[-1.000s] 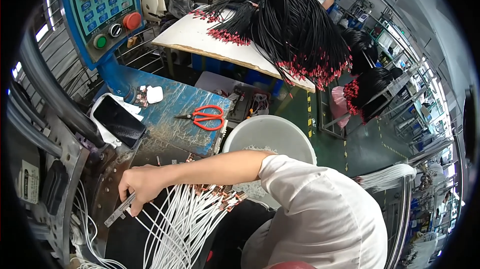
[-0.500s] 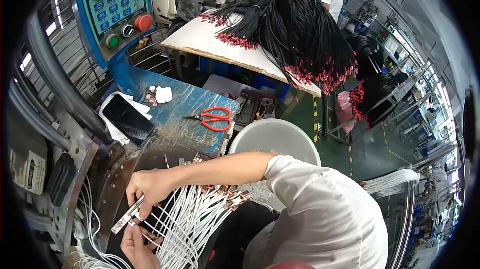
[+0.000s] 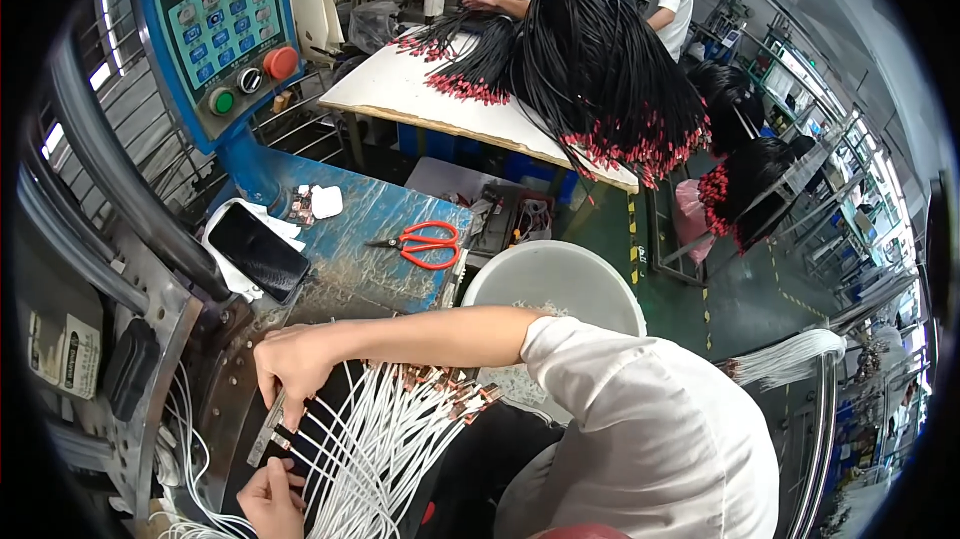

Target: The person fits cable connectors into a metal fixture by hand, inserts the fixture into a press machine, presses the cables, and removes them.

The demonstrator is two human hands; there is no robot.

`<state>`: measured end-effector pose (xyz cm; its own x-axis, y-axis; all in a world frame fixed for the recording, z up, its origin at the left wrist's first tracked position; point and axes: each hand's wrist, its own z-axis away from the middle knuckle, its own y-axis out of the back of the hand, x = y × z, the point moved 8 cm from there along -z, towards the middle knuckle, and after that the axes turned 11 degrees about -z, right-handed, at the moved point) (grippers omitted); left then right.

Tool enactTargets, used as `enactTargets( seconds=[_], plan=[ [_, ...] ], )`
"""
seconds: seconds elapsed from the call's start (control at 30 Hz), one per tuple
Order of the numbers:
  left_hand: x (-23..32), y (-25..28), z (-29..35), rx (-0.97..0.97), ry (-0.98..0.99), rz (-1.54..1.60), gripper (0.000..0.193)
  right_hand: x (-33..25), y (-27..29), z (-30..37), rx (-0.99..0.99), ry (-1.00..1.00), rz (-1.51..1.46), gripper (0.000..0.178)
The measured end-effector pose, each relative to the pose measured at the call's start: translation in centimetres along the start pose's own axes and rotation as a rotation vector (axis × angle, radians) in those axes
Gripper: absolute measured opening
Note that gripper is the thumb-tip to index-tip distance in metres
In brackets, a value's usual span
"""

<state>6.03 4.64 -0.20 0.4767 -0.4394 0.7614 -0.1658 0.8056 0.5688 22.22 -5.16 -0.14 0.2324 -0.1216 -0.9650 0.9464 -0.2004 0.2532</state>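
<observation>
My right hand (image 3: 298, 364) reaches in from the right, fingers bent down and closed on a narrow metal bar (image 3: 264, 435). Dark and whitish cable ends lie along that bar, between my two hands. Just below it is my left hand (image 3: 272, 499), its fingers curled together near the cable ends; what they pinch, if anything, is too small to make out. A thick bundle of white cables (image 3: 372, 449) with copper-coloured ends spreads beside both hands, over dark cloth.
Red-handled scissors (image 3: 430, 245) and a black phone (image 3: 258, 251) lie on the blue machine table (image 3: 375, 201). Above stands a control panel (image 3: 225, 19). A white tub (image 3: 555, 264) sits beyond my forearm. Black cables (image 3: 610, 79) cover another table, two people behind it.
The metal bar has shifted slightly right, still under my right hand. My left hand has drawn down a little from it. A person at the far table has stretched an arm leftward.
</observation>
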Motion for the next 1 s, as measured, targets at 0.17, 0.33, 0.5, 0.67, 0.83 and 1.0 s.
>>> enactTargets(
  seconds=[0.17,0.33,0.5,0.67,0.83,1.0],
  plan=[
    [0.9,4.7,-3.4,0.382,-0.301,-0.566,0.031,-2.4,-0.2,-5.0,0.032,0.452,0.581,0.036],
    [3.3,2.8,-8.9,0.860,-0.421,-1.155,0.042,3.2,6.4,-19.8,0.377,0.642,0.883,0.036],
    [1.2,4.6,-8.9,0.985,-0.554,-1.185,0.047,3.5,5.2,-22.2,0.399,0.711,0.899,0.034],
    [0.2,5.5,-9.3,0.990,-0.566,-1.065,0.035,3.7,4.4,-23.0,0.430,0.773,0.896,0.032],
    [2.6,4.5,-10.3,0.814,-0.534,-0.953,0.021,3.7,6.6,-21.0,0.516,0.784,0.938,0.030],
    [-0.1,7.3,-4.8,0.472,-0.325,-0.703,0.022,-1.6,1.7,-15.9,0.519,0.441,0.718,0.028]
  ],
)
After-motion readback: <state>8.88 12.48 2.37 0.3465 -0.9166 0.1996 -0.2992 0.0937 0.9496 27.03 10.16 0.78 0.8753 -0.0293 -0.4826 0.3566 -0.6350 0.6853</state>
